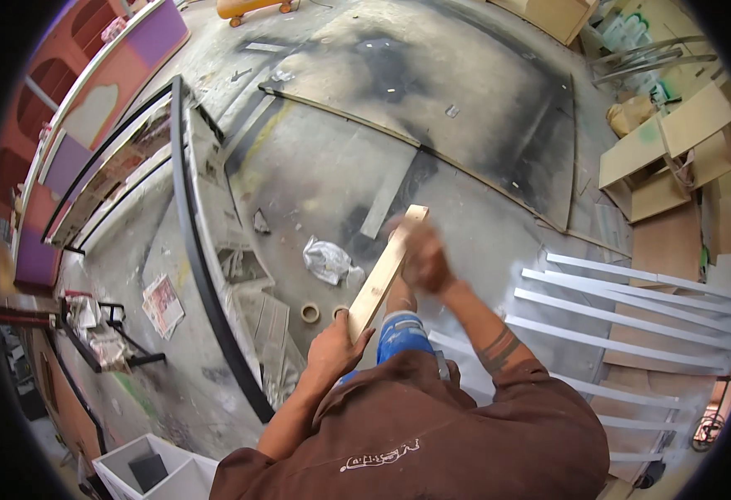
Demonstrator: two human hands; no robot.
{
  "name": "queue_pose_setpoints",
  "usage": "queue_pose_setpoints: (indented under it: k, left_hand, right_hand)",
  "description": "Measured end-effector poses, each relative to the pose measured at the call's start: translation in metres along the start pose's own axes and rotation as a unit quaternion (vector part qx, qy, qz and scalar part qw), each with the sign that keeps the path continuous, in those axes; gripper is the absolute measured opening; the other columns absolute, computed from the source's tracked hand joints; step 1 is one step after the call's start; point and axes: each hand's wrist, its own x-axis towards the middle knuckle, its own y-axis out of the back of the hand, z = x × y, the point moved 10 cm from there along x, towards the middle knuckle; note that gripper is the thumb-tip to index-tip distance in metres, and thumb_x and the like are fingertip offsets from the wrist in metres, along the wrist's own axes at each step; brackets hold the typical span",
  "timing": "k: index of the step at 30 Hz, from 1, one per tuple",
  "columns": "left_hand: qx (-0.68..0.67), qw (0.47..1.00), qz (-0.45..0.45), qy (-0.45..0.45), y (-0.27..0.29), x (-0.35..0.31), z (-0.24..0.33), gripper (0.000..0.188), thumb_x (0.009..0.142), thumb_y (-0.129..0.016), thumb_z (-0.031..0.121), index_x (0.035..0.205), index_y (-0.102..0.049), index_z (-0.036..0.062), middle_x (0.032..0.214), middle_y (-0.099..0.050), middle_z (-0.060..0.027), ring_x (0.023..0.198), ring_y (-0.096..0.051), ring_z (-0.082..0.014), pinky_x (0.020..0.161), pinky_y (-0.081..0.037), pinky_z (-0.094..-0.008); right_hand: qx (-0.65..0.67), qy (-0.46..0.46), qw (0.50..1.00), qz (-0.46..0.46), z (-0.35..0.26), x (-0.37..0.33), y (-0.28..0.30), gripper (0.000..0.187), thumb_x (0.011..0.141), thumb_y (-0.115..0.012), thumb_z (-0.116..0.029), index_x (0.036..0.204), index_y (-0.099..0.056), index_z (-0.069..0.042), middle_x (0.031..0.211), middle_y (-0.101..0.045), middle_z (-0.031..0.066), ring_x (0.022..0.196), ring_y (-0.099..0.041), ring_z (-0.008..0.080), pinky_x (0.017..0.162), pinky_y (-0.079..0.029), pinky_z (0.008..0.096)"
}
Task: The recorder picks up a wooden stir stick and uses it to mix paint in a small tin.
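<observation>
Two hands work one pale wooden batten (386,268), held slanting above the spattered floor (315,167). The left hand (334,348) grips its lower end with fingers clenched round it; the right hand (424,260), blurred, presses on its upper half, and I cannot tell whether its fingers grasp anything. Judging by the bare wood, the rubbing-down looks under way, not finished. At nine o'clock lie two tape rolls (309,312) and crumpled plastic (329,260); white slats (632,292) lie at three o'clock. Nothing blocks the batten.
</observation>
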Motion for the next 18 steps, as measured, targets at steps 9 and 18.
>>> queue_pose_setpoints:
  k: [9, 18]
  left_hand:
    - [0.072, 0.994, -0.058, -0.065, 0.037, 0.28, 0.144, 0.07, 0.091, -0.066, 0.051, 0.134, -0.049, -0.001, 0.099, -0.07, -0.0291, 0.09, -0.069, -0.045, 0.079, -0.054, -0.0544]
    - [-0.055, 0.993, -0.025, 0.097, 0.117, 0.521, 0.185, 0.07, 0.095, -0.06, 0.054, 0.134, -0.048, -0.0026, 0.105, -0.067, -0.0357, 0.099, -0.065, -0.0512, 0.087, -0.051, -0.0537]
  right_hand:
    - [-0.171, -0.408, 0.868, -0.223, 0.488, -0.031, 0.056, 0.035, 0.093, -0.053, -0.025, 0.121, -0.068, -0.011, 0.118, -0.07, 0.0147, 0.105, -0.068, 0.0335, 0.093, -0.052, 0.0465]
    - [-0.197, -0.732, 0.626, -0.183, 0.718, -0.062, 0.155, 0.055, 0.091, -0.068, -0.045, 0.126, -0.067, -0.002, 0.137, -0.058, 0.0265, 0.129, -0.053, 0.0428, 0.105, -0.045, 0.0512]
